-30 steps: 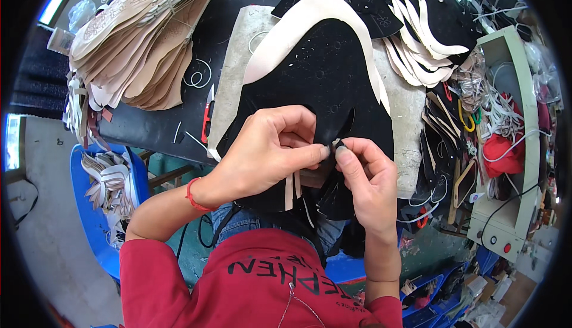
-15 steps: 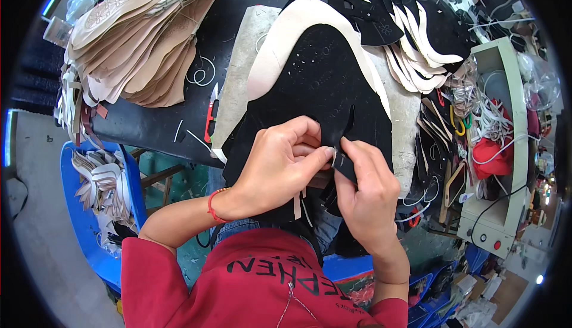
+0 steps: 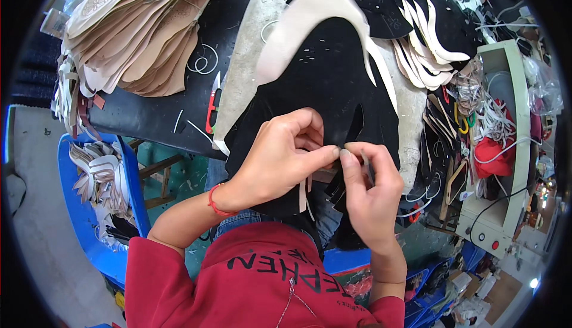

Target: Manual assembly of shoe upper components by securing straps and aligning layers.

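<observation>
Black leather-like cut pieces [image 3: 286, 110] with a broad cream curved band [image 3: 316, 3] along their top lie over the edge of the work table, in front of me. My left hand [image 3: 280, 161] rests over them, thumb and fingertips pinched together. Tip to tip with it, my right hand [image 3: 375, 185] is also closed in a pinch. Between them a narrow black strip [image 3: 356, 125] runs up with a pointed end; the spot they grip is mostly hidden by the fingertips. Below the hands hang more dark strips [image 3: 338, 191] and a thin pale strip [image 3: 302, 196].
Red-handled snips [image 3: 213, 110] lie left on the black table [image 3: 155, 119], near a grey board [image 3: 238, 84]. Tied beige pieces [image 3: 134, 36] are stacked back left; black-and-cream pieces [image 3: 426, 48] lie back right. A blue chair [image 3: 89, 221] holds strips; a pale machine housing [image 3: 506, 101] stands right.
The small dark tab that showed between my fingertips is now hidden. My right-hand fingers have curled in closer to the left thumb. The view has shifted slightly.
</observation>
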`<state>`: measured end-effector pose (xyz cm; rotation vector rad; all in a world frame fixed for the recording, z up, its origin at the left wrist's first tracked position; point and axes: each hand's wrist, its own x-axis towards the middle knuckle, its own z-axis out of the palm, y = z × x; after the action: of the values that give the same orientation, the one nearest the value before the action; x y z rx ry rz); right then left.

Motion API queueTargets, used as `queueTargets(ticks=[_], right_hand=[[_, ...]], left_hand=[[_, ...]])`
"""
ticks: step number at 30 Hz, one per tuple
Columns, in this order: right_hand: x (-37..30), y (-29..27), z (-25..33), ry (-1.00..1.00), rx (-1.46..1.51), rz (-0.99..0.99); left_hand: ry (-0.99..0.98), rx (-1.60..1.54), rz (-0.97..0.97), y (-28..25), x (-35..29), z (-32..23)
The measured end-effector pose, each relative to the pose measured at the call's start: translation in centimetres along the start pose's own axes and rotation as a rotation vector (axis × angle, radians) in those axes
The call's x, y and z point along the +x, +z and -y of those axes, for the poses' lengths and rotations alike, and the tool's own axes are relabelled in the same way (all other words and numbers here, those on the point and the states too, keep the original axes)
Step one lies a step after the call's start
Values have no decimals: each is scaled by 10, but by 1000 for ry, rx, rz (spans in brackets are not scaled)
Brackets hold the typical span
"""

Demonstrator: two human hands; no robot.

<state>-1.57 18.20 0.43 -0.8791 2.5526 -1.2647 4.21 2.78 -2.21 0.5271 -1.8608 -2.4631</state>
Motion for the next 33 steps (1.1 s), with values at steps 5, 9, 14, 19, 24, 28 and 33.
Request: queueTargets(ticks=[5,9,14,19,24,28,33], right_hand=[[3,0,-1,263,318,99],[5,2,0,305,464,119],[7,1,0,332,385,188],[9,-23,7,209,327,348],[14,-38,7,166,286,188],[18,-40,6,193,556,256],[35,-39,-6,339,496,506]], left_hand=[[-101,-108,14,2,-2,-4],[-38,-32,29,3,-2,2],[-54,218,-20,3,0,-1],[-52,-115,31,-9,-3,-2],[-94,-124,65,-12,0,-5],[-93,-102,79,-14,1,-4],[-83,-122,107,-16,2,-1]])
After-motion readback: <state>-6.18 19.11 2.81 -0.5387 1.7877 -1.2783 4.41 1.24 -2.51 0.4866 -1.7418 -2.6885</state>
